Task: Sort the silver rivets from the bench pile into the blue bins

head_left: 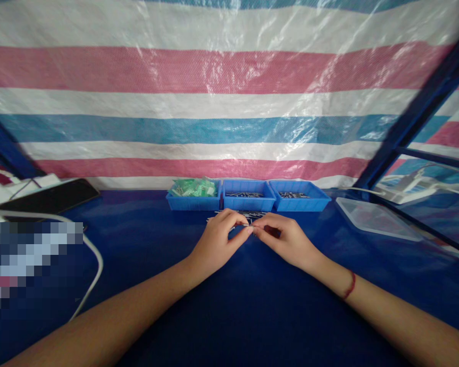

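Observation:
My left hand and my right hand meet over the blue table, fingertips almost touching. Each is closed in a pinch between thumb and forefinger. Something tiny and slim seems to lie between the fingertips, too small to name. Just behind the hands is a loose pile of thin, dark and silvery rod-like pieces, partly hidden by the fingers. Beyond it, a middle blue bin and a right blue bin hold similar slender dark pieces.
A left blue bin holds green-tinted plastic bags. To the right lies a translucent lid. A black phone-like slab and a white cable are at left; a power strip is at right. Striped sheeting hangs behind.

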`<state>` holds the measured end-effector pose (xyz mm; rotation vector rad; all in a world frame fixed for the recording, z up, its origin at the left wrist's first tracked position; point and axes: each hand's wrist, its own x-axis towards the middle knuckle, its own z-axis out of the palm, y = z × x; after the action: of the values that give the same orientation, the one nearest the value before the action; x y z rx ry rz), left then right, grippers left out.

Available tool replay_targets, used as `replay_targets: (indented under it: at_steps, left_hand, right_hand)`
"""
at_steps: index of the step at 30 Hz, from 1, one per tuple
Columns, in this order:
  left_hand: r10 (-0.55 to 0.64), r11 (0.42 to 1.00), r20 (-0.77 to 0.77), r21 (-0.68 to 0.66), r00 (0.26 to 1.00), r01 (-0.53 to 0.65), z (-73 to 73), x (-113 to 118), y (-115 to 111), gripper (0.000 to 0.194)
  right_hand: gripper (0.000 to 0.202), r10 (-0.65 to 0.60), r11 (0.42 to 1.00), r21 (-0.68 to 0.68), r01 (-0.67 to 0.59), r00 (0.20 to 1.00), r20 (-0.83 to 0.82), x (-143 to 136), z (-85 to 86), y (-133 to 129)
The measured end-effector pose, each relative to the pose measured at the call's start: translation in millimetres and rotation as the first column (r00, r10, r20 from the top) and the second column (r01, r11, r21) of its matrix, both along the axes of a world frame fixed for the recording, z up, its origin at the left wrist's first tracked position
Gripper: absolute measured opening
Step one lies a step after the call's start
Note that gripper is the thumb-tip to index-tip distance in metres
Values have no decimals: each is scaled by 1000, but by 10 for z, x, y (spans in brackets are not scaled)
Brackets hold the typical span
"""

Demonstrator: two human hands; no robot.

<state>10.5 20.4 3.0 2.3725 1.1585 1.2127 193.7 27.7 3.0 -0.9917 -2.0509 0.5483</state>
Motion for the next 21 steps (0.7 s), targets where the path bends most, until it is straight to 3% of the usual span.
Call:
replay_targets:
  at_steps: [3,6,10,13,16,21]
  left_hand:
    - [61,998,-53,21,997,-60,-16,-1,-7,9]
    - [124,992,-146,31,981,-120,-34,1,-22,15]
    - [141,990,-285,47,948,-133,-49,2,-41,22]
    - [76,997,-350,29,934,-71,-52,7,-44,22]
    - [31,999,-393,33,919,-20,-57,15,-40,20]
    - [49,999,-399,39,916,-36,-61,25,-34,20]
  right_hand:
    - [23,-26,997,-80,18,994,-103,11,-10,32]
    - [27,-226,952,-269,144,924,-308,80,-24,136]
    - [24,-515,834,-508,214,633,-578,243,-6,316]
    - [24,-607,777,-602,186,476,-637,326,29,388]
    - [26,-615,766,-623,160,465,-637,329,48,388]
    - [30,-562,795,-581,174,570,-599,263,11,340]
